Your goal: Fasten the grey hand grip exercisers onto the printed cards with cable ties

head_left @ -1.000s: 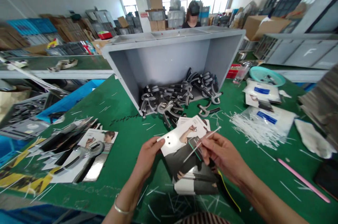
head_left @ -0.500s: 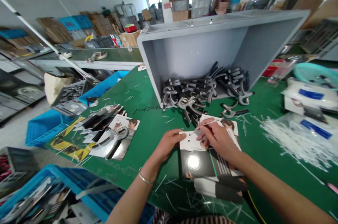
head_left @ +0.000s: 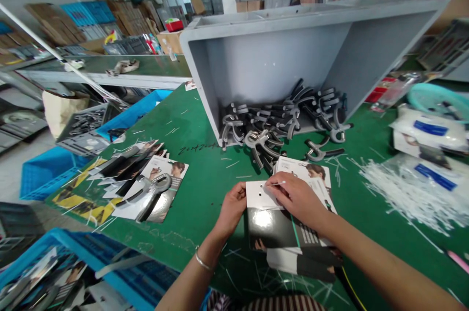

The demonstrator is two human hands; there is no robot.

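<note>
Right hand lowered, pinching white tie; left hand gripping card; bin apparently holds grippers.

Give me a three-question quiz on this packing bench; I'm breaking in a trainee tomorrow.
1. True or false: the grey bin behind the backing card lies tipped on its side, with hand grippers spilling out of its open face.
2. Which hand holds the thin white tie? A. left hand B. right hand C. neither
3. Fill in: the loose heap of white ties lies on the person's ____ side of the green table.

Key
1. True.
2. B: the right hand pinches it over the card's white top, while the left hand steadies the card's left edge.
3. Right.
</note>
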